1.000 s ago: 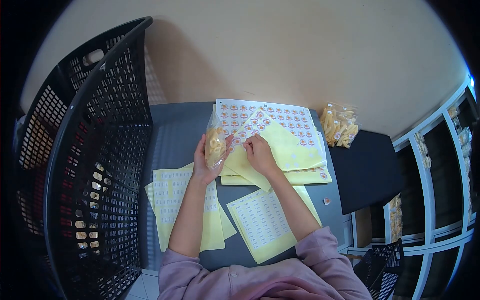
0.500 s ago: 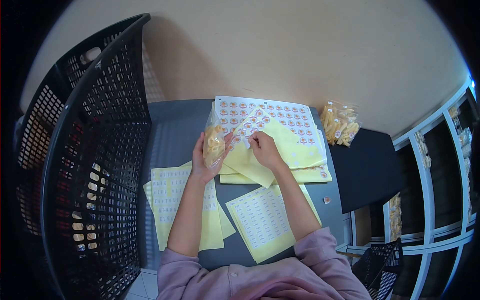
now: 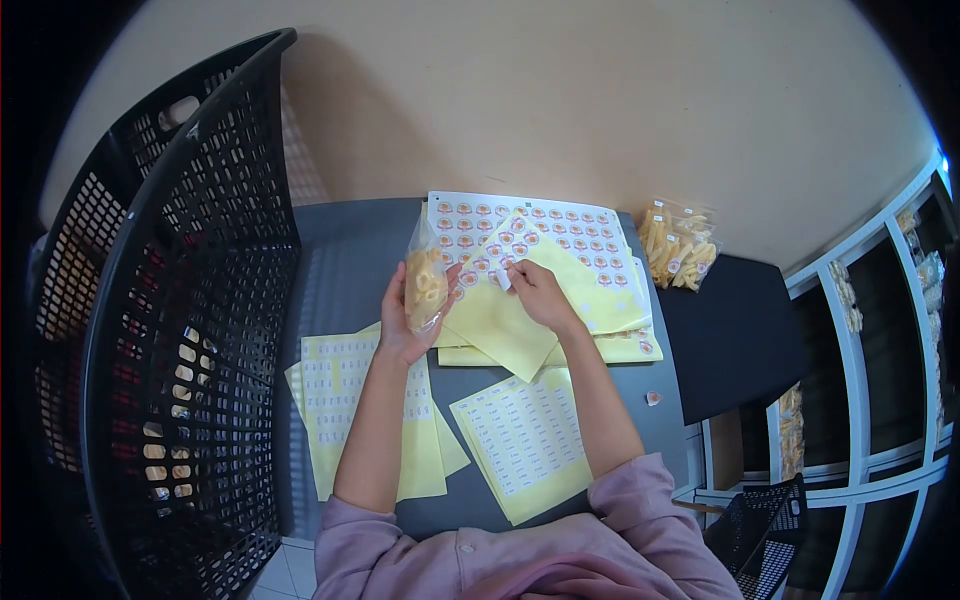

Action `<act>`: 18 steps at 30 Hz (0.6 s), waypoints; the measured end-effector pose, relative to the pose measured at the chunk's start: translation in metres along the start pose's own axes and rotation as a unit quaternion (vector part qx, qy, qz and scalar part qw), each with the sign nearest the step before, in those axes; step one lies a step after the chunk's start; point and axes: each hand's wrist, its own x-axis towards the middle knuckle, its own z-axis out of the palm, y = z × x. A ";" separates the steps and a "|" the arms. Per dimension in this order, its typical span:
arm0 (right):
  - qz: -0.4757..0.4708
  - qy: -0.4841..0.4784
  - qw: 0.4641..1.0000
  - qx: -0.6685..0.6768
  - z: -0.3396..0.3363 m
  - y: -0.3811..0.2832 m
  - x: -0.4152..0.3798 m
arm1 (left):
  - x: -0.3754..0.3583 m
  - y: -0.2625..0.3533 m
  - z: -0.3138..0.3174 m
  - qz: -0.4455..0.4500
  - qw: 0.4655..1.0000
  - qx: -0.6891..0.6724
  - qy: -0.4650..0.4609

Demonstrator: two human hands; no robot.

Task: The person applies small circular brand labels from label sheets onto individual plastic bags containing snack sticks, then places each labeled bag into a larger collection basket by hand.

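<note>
My left hand (image 3: pixel 400 320) holds a small clear bag of ring-shaped pasta (image 3: pixel 425 280) upright above the grey table (image 3: pixel 340 270). My right hand (image 3: pixel 535 292) pinches a small sticker (image 3: pixel 503 278) at its fingertips, lifted off a yellow-backed sheet of round orange stickers (image 3: pixel 520 260). That sheet lies tilted over a second, larger sheet of round stickers (image 3: pixel 560 230) at the table's far side.
A tall black mesh basket (image 3: pixel 170 300) fills the left. Yellow sheets of small white labels (image 3: pixel 520 440) (image 3: pixel 335 400) lie near me. Bags of pasta (image 3: pixel 678 248) sit at the far right, white shelving (image 3: pixel 870 330) beyond, and a small black basket (image 3: pixel 760 530) below right.
My right hand has peeled a sticker from the sheet and lifted it slightly up and right. The bag in my left hand shifted slightly upward.
</note>
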 end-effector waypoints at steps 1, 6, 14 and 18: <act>0.000 0.000 1.000 0.000 0.000 0.000 -0.001 | -0.001 0.000 0.002 0.005 1.000 0.022 0.001; 0.014 0.056 0.963 0.264 0.006 0.001 -0.001 | -0.003 0.000 0.012 0.045 0.991 0.129 -0.004; -0.134 0.321 0.889 0.296 -0.017 -0.076 -0.046 | -0.021 0.000 0.058 0.165 0.959 0.227 0.029; -0.469 0.445 0.743 -0.172 -0.016 -0.118 -0.082 | -0.040 -0.007 0.087 0.254 0.924 0.282 -0.042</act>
